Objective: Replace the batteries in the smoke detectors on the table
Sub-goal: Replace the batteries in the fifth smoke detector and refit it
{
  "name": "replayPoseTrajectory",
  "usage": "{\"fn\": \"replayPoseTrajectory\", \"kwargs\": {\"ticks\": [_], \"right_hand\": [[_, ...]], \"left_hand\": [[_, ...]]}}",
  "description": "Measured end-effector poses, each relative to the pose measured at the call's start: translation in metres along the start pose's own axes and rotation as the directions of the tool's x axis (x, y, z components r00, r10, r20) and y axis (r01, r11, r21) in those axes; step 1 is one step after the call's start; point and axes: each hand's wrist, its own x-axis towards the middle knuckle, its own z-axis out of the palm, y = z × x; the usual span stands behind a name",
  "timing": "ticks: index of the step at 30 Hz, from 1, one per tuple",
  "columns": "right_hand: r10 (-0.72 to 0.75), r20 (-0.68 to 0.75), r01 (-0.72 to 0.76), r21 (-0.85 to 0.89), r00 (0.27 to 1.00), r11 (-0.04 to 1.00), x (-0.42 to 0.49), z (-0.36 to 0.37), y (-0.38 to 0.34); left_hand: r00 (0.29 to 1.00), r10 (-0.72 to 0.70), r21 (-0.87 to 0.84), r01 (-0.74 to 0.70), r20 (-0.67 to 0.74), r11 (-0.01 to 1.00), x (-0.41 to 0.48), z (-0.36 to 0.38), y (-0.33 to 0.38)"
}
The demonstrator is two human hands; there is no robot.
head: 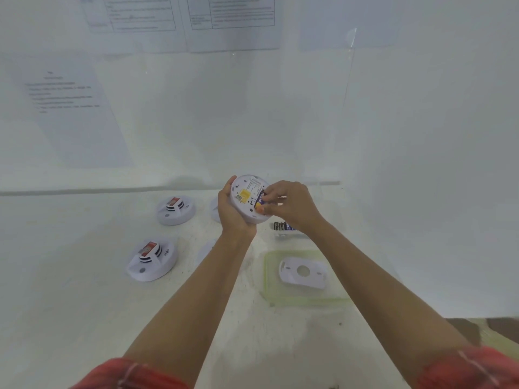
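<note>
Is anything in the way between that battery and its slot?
Nothing visible. The right hand pinches the battery at the open back of the smoke detector, held by the left hand; a cover lies in the tray.

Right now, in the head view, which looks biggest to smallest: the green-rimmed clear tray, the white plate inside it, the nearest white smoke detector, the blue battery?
1. Green-rimmed clear plastic tray.
2. White round-holed mounting plate and nearest white domed smoke detector: look alike, unranked.
3. Blue-and-yellow battery pinched by the right hand, partly hidden, smallest.
</note>
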Motion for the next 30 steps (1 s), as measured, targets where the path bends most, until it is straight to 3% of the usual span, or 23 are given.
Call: {"fn": "replayPoseTrajectory", "kwargs": {"ticks": [5,11,15,21,23,26,30], "right_hand": [[-0.047,-0.021,0.046,-0.036,0.999,0.998,0.001,-0.002,0.004],[-0.091,0.077,0.097,-0.083,0.993,0.992,0.005,-0.009,0.007],[-0.083,0.02,0.084,-0.08,0.996,0.993,0.009,-0.011,0.01],[-0.056,0.14,0.079,-0.162,0.989,0.984,0.023,-0.015,0.004],[-0.056,0.086,0.069,-0.153,0.995,0.986,0.035,-0.029,0.005],[0.022,-0.037,-0.033,-0.337,0.999,0.941,0.065,-0.06,0.028],[0.226,0.081,-0.099,-0.724,0.971,0.683,0.096,-0.07,0.067]], "left_hand": [[0.999,0.012,-0.009,-0.012,-0.041,1.0,0.001,0.003,-0.003],[0.995,0.028,0.008,-0.028,-0.096,1.0,0.003,0.005,-0.007],[0.99,0.075,0.032,-0.071,-0.124,0.997,0.004,0.012,-0.009],[0.997,0.07,0.029,-0.069,-0.042,0.997,0.011,0.015,-0.008],[0.991,0.121,0.046,-0.118,-0.062,0.992,0.018,0.015,-0.007],[0.974,0.194,0.032,-0.191,-0.121,0.981,0.032,0.014,-0.004],[0.968,0.196,0.039,-0.192,-0.159,0.981,0.049,0.013,-0.003]]}}
